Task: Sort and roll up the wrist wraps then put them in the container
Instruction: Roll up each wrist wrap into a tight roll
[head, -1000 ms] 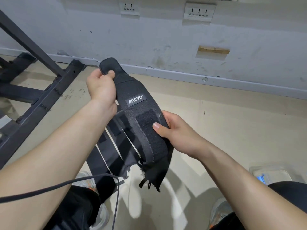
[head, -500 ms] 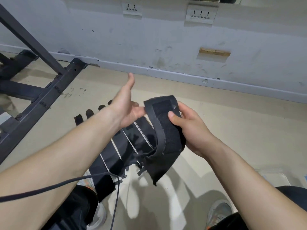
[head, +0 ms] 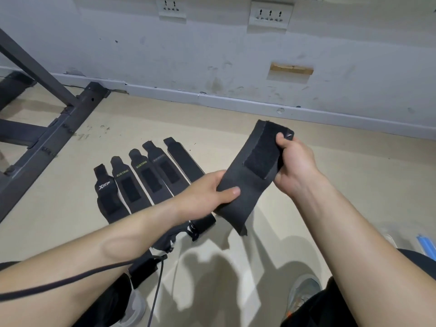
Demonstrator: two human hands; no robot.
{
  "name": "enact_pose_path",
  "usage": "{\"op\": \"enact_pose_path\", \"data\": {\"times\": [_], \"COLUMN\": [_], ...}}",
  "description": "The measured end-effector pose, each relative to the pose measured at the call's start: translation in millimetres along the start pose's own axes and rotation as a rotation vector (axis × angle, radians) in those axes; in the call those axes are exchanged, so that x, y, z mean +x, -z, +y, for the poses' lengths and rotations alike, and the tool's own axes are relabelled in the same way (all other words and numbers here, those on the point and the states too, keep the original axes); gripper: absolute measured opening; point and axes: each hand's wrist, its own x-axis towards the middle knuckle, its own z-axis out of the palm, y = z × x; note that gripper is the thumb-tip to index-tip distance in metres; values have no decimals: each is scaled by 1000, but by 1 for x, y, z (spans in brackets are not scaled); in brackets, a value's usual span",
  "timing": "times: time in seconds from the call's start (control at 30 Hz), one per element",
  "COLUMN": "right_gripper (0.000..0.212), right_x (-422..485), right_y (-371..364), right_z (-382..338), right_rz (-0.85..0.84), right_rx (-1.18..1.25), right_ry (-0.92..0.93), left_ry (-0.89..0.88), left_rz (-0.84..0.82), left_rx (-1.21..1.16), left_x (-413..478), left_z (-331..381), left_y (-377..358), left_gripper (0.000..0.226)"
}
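Note:
I hold a black wrist wrap (head: 250, 175) in the air between both hands, its velcro patch facing up. My right hand (head: 295, 161) grips its far end, fingers curled over the edge. My left hand (head: 212, 192) pinches its near part, thumb on top. On the beige floor below lie several black wrist wraps (head: 151, 178) side by side in a row, some with XTEP and XUEYING logos. My left forearm covers their near ends. The container cannot be identified with certainty.
A dark metal frame (head: 54, 128) stands on the floor at the left. A grey wall with sockets (head: 270, 16) runs across the back. A black cable (head: 155, 286) hangs by my legs. A clear object with blue (head: 427, 246) shows at the right edge.
The wrap has been turned and stretched out between both hands. My left hand let go, opened, then took hold of the wrap's near part. The row of wraps on the floor came into view.

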Motion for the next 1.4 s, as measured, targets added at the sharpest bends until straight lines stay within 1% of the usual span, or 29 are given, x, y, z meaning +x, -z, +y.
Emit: {"op": "enact_pose_path", "data": {"times": [0.03,0.07,0.1,0.17,0.27,0.33,0.4,0.47,0.53,0.6,0.7,0.73,0.8,0.83,0.9,0.93,1.0,1.03,1.07,1.1,1.13,1.17,1.2,1.23,1.27,1.3,1.33,1.37,1.4], "right_gripper": [21,23,29,32,28,17,9,14,18,26,39,36,14,10,14,15,19,23,28,29,27,33,43,51,54,54,50,43,35], "right_x": [-2,-5,-9,-17,-23,-22,-19,-19,-20,-17,-10,-9,-7,-6,-3,-2,-3,-3,-3,-5,-7,-11,-16,-19,-24,-28,-30,-30,-29], "right_y": [0,-3,-5,-9,-12,-13,-11,-11,-14,-16,-15,-16,-15,-14,-11,-10,-9,-7,-5,-3,-3,-3,-2,0,-1,-1,-2,-2,-3], "right_z": [-1,-1,1,11,24,29,33,36,36,32,28,26,25,25,23,22,20,19,18,15,11,6,2,-1,-3,-3,-1,3,8], "right_rz": [-24,-83,-165,-312,-442,-470,-438,-401,-354,-283,-150,-107,-35,-1,8,-16,-79,-92,-82,-61,-76,-159,-298,-448,-578,-693,-756,-776,-746], "right_rx": [38,45,-2,-229,-503,-626,-672,-653,-558,-435,-312,-299,-295,-292,-289,-330,-571,-748,-910,-1030,-1083,-1090,-1064,-1039,-1038,-1043,-1063,-1066,-1054], "right_ry": [-22,-64,-105,-128,-32,44,71,63,53,32,-16,-26,-27,-22,-3,4,44,126,263,433,573,642,659,644,627,639,682,738,775], "left_ry": [-13,-28,-38,-39,73,142,165,156,130,123,172,182,191,193,200,202,191,181,173,164,159,164,179,198,222,250,278,293,295], "left_rz": [44,89,134,180,242,293,324,321,273,192,98,87,90,97,100,97,88,77,67,60,61,73,84,89,93,104,120,130,126], "left_rx": [-73,-162,-247,-396,-538,-600,-664,-714,-718,-628,-432,-396,-392,-396,-415,-436,-486,-503,-515,-525,-540,-557,-572,-583,-605,-632,-655,-667,-667], "left_x": [1,2,4,7,8,7,6,5,2,0,-4,-4,-5,-5,-5,-5,-7,-7,-9,-9,-10,-10,-10,-9,-9,-9,-8,-7,-7], "left_z": [2,7,13,26,38,40,40,40,41,38,30,27,23,22,23,25,31,34,38,41,43,45,48,49,51,52,52,51,50], "left_y": [-1,-1,1,10,26,32,35,35,34,30,18,15,11,10,10,11,13,16,18,21,25,29,31,34,37,39,40,41,40], "left_gripper": [21,21,23,25,30,30,27,23,22,26,26,26,24,24,27,27,20,15,11,11,17,23,25,22,16,16,16,15,13]}}
